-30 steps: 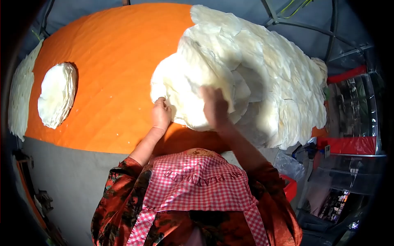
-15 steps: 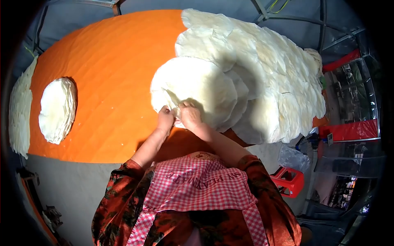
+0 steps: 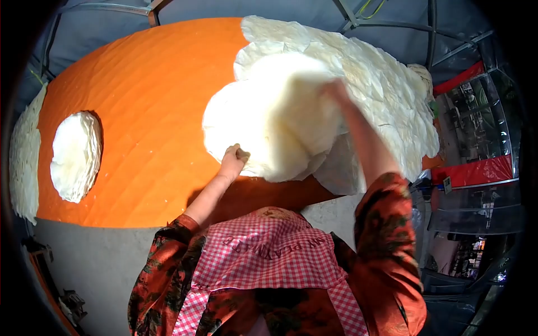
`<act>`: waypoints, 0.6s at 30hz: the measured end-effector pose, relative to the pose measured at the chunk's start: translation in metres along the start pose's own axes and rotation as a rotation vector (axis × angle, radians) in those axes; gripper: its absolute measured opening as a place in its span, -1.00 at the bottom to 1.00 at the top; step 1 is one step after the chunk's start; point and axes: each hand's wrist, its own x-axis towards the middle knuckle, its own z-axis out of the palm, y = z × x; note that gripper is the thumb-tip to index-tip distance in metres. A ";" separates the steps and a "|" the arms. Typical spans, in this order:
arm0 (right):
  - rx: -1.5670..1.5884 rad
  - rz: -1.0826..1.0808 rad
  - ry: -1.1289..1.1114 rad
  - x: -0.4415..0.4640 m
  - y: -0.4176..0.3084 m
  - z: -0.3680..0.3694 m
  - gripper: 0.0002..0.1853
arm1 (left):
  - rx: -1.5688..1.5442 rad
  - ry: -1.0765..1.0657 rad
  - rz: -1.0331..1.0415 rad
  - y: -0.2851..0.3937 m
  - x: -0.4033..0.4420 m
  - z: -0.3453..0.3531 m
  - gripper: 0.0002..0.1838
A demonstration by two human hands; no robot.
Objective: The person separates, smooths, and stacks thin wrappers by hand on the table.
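A pile of thin, round, white flatbreads [image 3: 227,115] lies at the middle of the orange cloth. Closed at its near-left edge, my left hand [image 3: 234,159] pinches the rim of the flatbread there. My right hand [image 3: 335,92], smeared by motion, is up at the far right of the pile. It grips the edge of a lifted flatbread [image 3: 305,120], which slants over the pile, bent and partly blurred. The lifted sheet hides part of the pile, and the right fingertips are not clear.
Overlapping white flatbreads [image 3: 386,106] cover the right part of the orange cloth [image 3: 140,129]. A separate stack of flatbreads [image 3: 75,157] sits at the left, and more sheets [image 3: 25,157] line the far left edge. Metal frame bars [image 3: 392,23] run behind. A red panel [image 3: 476,173] is at the right.
My right hand has moved from beside the left hand up and to the right, raising a flatbread off the pile. The left hand has stayed near the pile's near edge.
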 end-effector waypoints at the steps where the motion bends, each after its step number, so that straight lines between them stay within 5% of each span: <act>1: -0.463 0.043 0.156 0.012 -0.041 -0.047 -0.64 | 0.000 0.001 -0.004 -0.006 0.002 0.003 -0.56; 2: -0.909 0.158 0.293 0.024 -0.087 -0.094 -0.55 | 0.000 0.001 -0.004 -0.016 0.007 0.007 -0.56; 3: -1.012 0.173 0.296 0.035 -0.110 -0.134 -0.62 | 0.001 -0.003 -0.005 -0.022 0.011 0.009 -0.56; 6: -0.714 0.118 0.315 0.008 -0.228 -0.168 -0.72 | 0.141 0.093 0.082 0.009 -0.001 -0.011 -0.54; 9: -0.903 -0.126 0.427 -0.014 -0.249 -0.132 -0.71 | 0.537 0.675 0.253 -0.013 0.005 -0.017 -0.50; 11: -0.871 -0.078 0.405 -0.049 -0.255 -0.070 -0.69 | 0.344 0.557 0.047 -0.020 0.012 -0.018 -0.53; 13: -0.873 -0.376 0.381 -0.078 -0.206 0.003 -0.82 | 0.178 0.414 -0.146 -0.033 0.024 -0.020 -0.58; 14: -0.948 -0.185 0.246 -0.104 -0.195 0.049 -0.86 | 0.107 0.325 -0.231 -0.043 0.032 -0.022 -0.61; 16: -0.809 -0.337 0.394 -0.143 -0.155 0.151 -0.90 | -0.119 0.177 -0.364 -0.041 0.035 -0.025 -0.67; 18: -0.704 -0.181 0.136 -0.172 -0.128 0.220 -0.90 | -0.409 0.038 -0.459 -0.014 0.019 -0.027 -0.73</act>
